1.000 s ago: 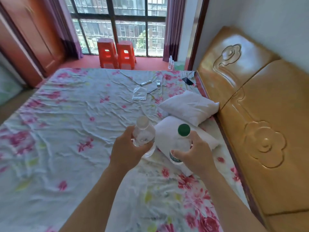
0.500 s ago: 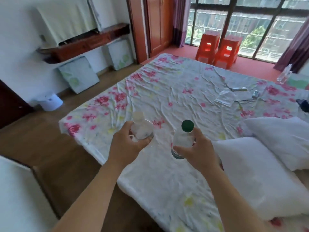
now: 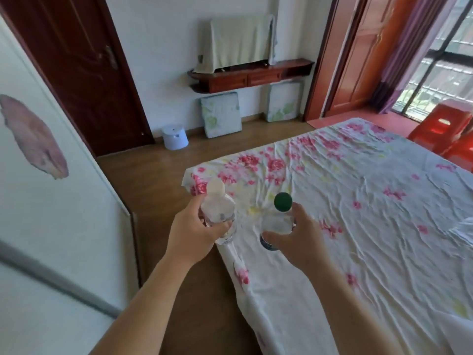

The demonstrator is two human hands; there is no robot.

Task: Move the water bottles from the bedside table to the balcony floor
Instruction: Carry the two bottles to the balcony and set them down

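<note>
My left hand (image 3: pixel 194 233) grips a clear water bottle with a white cap (image 3: pixel 217 210), held upright in front of me. My right hand (image 3: pixel 298 239) grips a second clear bottle with a green cap (image 3: pixel 279 221), also upright. Both bottles hang in the air over the near corner of the bed (image 3: pixel 371 213), a short gap between them. The balcony floor (image 3: pixel 399 119) shows at the upper right, red, behind glass doors. The bedside table is out of view.
A strip of wooden floor (image 3: pixel 158 180) runs between the bed and a white wardrobe (image 3: pixel 51 201) on the left. A dark door (image 3: pixel 76 67), a small white bin (image 3: pixel 175 137) and two cushions stand by the far wall. Red plastic stools (image 3: pixel 445 129) sit near the balcony.
The view has swung left, from the headboard and pillows to the foot of the bed, the far wall and the door. Both hands keep their bottles in the same hold.
</note>
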